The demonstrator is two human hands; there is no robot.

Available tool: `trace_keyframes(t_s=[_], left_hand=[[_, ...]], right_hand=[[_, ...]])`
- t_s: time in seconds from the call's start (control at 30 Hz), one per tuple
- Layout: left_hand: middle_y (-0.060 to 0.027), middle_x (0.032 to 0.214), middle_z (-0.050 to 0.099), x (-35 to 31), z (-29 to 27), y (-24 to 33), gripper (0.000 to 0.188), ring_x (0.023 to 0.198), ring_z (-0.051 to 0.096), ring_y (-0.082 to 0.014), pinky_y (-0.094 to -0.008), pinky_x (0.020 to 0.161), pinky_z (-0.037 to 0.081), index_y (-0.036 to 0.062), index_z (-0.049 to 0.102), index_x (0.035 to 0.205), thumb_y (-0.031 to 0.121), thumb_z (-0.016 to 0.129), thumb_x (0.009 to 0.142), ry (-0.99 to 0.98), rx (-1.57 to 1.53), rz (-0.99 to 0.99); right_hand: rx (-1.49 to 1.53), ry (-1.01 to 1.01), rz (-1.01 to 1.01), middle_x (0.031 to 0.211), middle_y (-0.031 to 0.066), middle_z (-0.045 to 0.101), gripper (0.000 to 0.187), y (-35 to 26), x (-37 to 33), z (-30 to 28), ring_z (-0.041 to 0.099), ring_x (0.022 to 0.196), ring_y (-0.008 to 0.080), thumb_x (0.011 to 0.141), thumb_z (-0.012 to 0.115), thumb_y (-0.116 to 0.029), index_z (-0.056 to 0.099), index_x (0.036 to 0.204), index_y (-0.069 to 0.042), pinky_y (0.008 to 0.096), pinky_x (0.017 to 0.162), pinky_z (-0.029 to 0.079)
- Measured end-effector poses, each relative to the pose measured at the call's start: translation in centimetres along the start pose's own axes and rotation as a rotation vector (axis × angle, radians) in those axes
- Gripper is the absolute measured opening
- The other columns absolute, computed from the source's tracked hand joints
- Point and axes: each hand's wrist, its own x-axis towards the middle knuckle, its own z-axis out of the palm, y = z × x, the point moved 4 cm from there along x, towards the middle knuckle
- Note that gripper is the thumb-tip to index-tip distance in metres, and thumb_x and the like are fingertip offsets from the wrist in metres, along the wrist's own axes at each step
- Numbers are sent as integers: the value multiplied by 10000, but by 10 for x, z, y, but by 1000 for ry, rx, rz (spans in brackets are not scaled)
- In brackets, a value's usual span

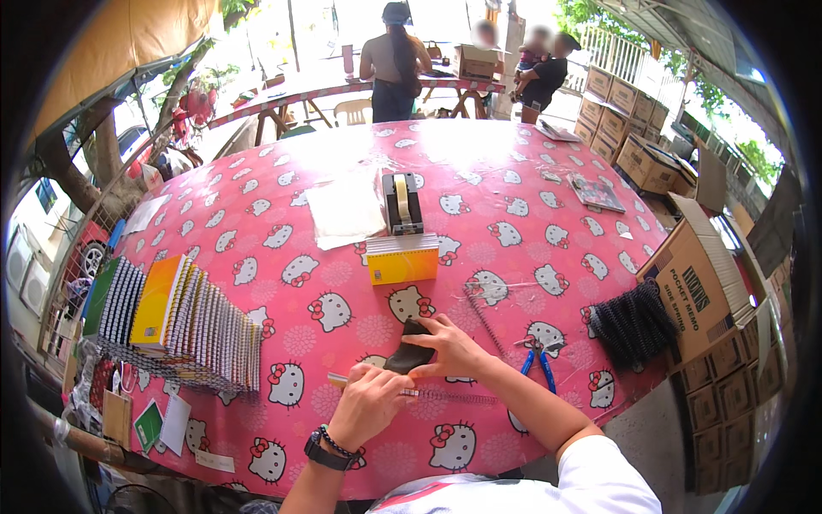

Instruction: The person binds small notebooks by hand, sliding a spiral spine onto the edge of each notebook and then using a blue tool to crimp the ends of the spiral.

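Note:
My left hand (370, 404), with a dark watch and bracelet on its wrist, is closed around a small pad seen edge-on. Only the pad's pale end (337, 379) and a bit on the other side show past the fingers. A thin wire coil (458, 397) runs to the right from beside that hand across the pink tablecloth. Just beyond, my right hand (447, 347) grips a dark grey, soft-looking piece (411, 351); its kind is unclear. The two hands are close together, and the fingers hide where the pad and dark piece meet.
Blue-handled pliers (539, 370) and a loose coil (485, 321) lie right, near a heap of black coils (638, 321) and an open carton (693, 283). Stacked spiral notebooks (193, 330) stand left. Ahead are yellow notepads (402, 261) and a tape dispenser (402, 204). People stand beyond the table.

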Motion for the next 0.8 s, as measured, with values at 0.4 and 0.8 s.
trace_keyframes(t_s=[0.4, 0.8], left_hand=[[23, 695, 602, -17, -6, -21, 246, 774, 576, -154, -489, 1033, 192, 166, 641, 740, 222, 799, 560, 207, 130, -57], [43, 819, 631, -21, 2, -32, 715, 829, 600, -121, -495, 1071, 152, 168, 515, 1231, 301, 829, 603, 235, 60, -121]], right_hand=[[847, -167, 221, 1068, 132, 625, 502, -8, -35, -3, 524, 1077, 234, 776, 657, -463, 675, 1057, -48, 364, 950, 374], [646, -196, 39, 909, 99, 644, 349, -26, -7, -12, 568, 877, 214, 754, 718, -352, 712, 985, -90, 345, 812, 435]])
